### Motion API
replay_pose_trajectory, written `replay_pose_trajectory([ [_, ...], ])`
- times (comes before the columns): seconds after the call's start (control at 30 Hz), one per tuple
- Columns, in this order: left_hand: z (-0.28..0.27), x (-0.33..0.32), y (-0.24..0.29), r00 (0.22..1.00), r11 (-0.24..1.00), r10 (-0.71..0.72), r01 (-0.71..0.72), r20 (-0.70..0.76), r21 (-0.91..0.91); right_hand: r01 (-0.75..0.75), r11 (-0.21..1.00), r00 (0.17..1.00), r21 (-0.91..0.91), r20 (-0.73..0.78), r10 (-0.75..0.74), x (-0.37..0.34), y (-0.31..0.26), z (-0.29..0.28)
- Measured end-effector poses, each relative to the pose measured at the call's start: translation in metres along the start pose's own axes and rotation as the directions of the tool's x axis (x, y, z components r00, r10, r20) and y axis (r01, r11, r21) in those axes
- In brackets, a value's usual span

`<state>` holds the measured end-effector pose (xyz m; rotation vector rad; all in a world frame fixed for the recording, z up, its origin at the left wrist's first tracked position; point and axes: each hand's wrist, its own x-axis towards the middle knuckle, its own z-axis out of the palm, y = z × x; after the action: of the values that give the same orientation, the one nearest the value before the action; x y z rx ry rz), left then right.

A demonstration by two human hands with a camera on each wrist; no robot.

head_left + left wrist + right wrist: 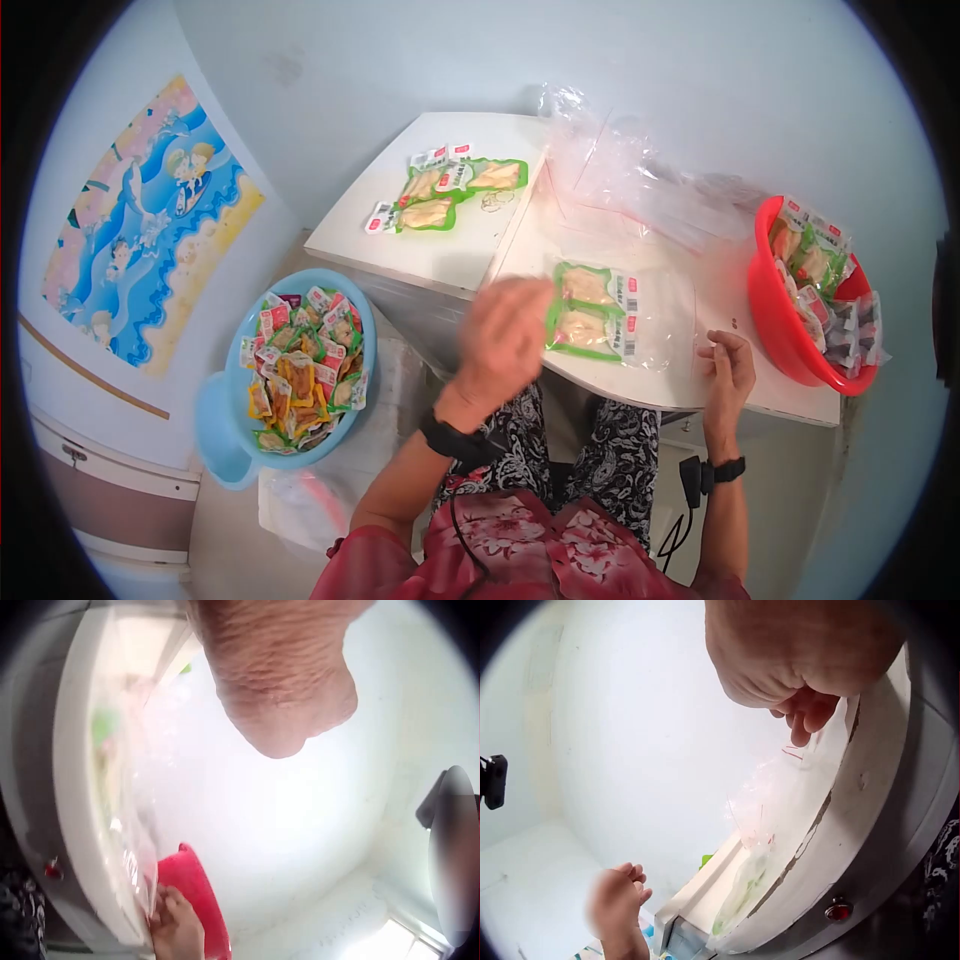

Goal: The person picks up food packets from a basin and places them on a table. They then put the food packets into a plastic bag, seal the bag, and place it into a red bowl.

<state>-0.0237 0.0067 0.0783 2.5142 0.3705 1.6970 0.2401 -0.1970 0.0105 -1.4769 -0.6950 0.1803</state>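
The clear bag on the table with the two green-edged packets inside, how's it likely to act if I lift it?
The clear bag will probably be floppy, as its film looks thin and creased. It may hang heavier at the end where the two green-edged packets lie. The shiny film could also be a bit slippery.

Pale bluish-white walls (700, 80) surround a white bench (380, 230) with a curved front edge. A colourful sea-themed poster (150, 220) hangs at left; bright light enters a window (401, 941).
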Motion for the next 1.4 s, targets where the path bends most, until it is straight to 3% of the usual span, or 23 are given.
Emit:
replay_pose_trajectory([
  [0.13, -0.037, 0.031, -0.06, 0.976, 0.915, -0.21, 0.218, -0.062, 0.338, -0.018, 0.995, 1.0, 0.101, -0.019, 0.02, 0.001, 0.001, 0.002],
  [0.23, -0.049, 0.042, -0.092, 0.955, 0.806, -0.295, 0.24, 0.017, 0.54, -0.016, 0.992, 0.999, 0.121, -0.03, 0.02, 0.002, 0.001, 0.001],
  [0.37, -0.044, 0.061, -0.103, 0.852, 0.627, -0.512, 0.282, 0.111, 0.726, 0.014, 0.995, 1.0, 0.096, -0.019, -0.012, 0.0, -0.001, 0.002],
  [0.47, -0.036, 0.065, -0.111, 0.769, 0.567, -0.609, 0.251, 0.193, 0.785, 0.031, 0.995, 1.0, 0.09, 0.0, -0.031, -0.003, 0.0, 0.001],
  [0.57, -0.034, 0.063, -0.125, 0.77, 0.613, -0.587, 0.221, 0.25, 0.759, 0.026, 0.996, 1.0, 0.083, 0.015, -0.027, -0.004, -0.006, 0.001],
  [0.67, -0.038, 0.054, -0.126, 0.839, 0.683, -0.436, 0.072, 0.327, 0.727, 0.001, 0.997, 1.0, 0.075, 0.018, -0.002, -0.005, -0.008, 0.002],
  [0.77, -0.041, 0.047, -0.117, 0.939, 0.749, -0.214, -0.018, 0.268, 0.662, 0.005, 0.997, 1.0, 0.077, 0.013, -0.006, -0.006, -0.01, 0.002],
  [0.87, -0.045, 0.053, -0.11, 0.995, 0.837, -0.041, -0.014, 0.088, 0.547, 0.015, 0.996, 1.0, 0.09, -0.002, -0.015, -0.005, -0.008, 0.0],
  [0.97, -0.056, 0.063, -0.085, 0.896, 0.876, -0.444, 0.438, -0.018, 0.202, 0.023, 0.985, 0.998, 0.169, -0.055, -0.014, -0.007, -0.002, -0.002],
  [1.0, -0.058, 0.066, -0.078, 0.853, 0.854, -0.521, 0.52, -0.041, -0.022, 0.027, 0.979, 0.997, 0.204, -0.081, -0.011, -0.007, -0.001, -0.003],
  [1.07, -0.059, 0.067, -0.059, 0.739, 0.661, -0.674, 0.594, -0.013, -0.459, 0.061, 0.951, 0.983, 0.302, -0.182, -0.005, -0.011, -0.007, -0.003],
  [1.2, -0.034, 0.056, 0.002, 0.687, 0.306, -0.706, 0.515, 0.173, -0.8, 0.135, 0.939, 0.975, 0.315, -0.212, -0.069, -0.03, -0.046, 0.006],
  [1.3, -0.006, 0.034, 0.039, 0.623, 0.018, -0.697, 0.509, 0.354, -0.861, 0.089, 0.958, 0.99, 0.273, 0.082, -0.115, -0.047, -0.079, 0.021],
  [1.33, 0.004, 0.024, 0.049, 0.648, -0.059, -0.642, 0.492, 0.41, -0.869, 0.055, 0.975, 0.971, 0.217, 0.214, -0.102, -0.05, -0.081, 0.023],
  [1.4, 0.023, 0.012, 0.073, 0.654, -0.153, -0.582, 0.495, 0.482, -0.856, -0.046, 0.937, 0.949, 0.345, 0.307, -0.066, -0.059, -0.089, 0.034],
])
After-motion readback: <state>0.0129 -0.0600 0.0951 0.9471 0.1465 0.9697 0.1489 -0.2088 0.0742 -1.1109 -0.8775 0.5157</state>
